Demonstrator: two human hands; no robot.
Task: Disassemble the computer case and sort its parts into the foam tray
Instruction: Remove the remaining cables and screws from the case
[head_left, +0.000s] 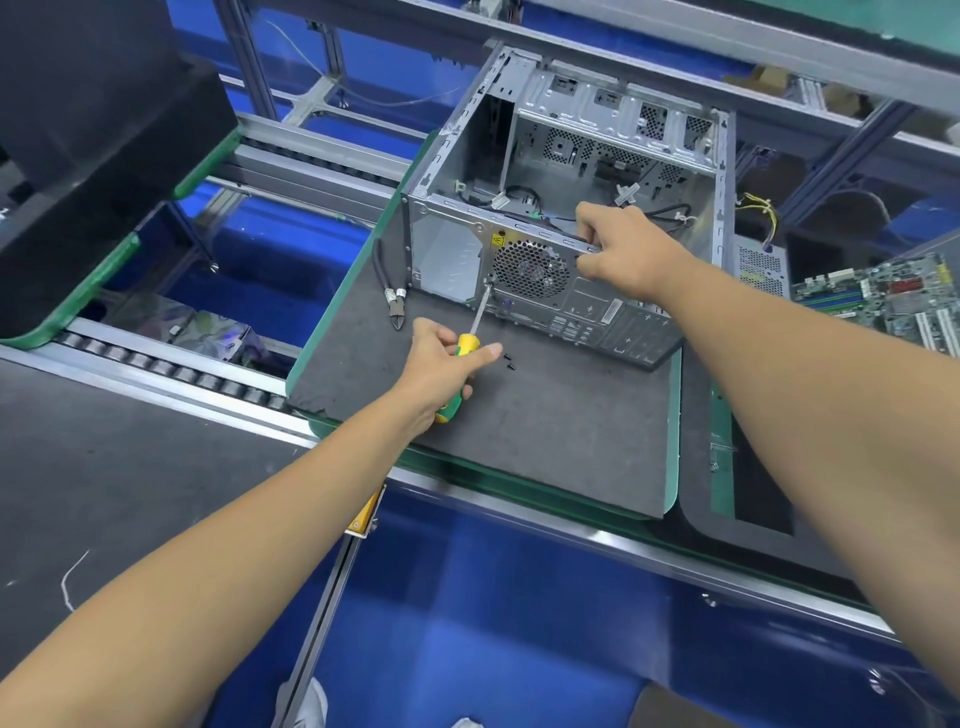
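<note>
Our left hand (441, 358) gripped the screwdriver (464, 353), tip at the computer case (566, 228) fan grille; our right hand (623, 244) clutched its rear top rim. Loose screws (508, 361) lay beside us.

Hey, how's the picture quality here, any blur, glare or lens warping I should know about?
Head view: wide-angle lens bows the conveyor rails and stretches both forearms; even overhead light, soft shadows; mild glare on the computer case top edge; screwdriver, left hand and right hand are sharp.
</note>
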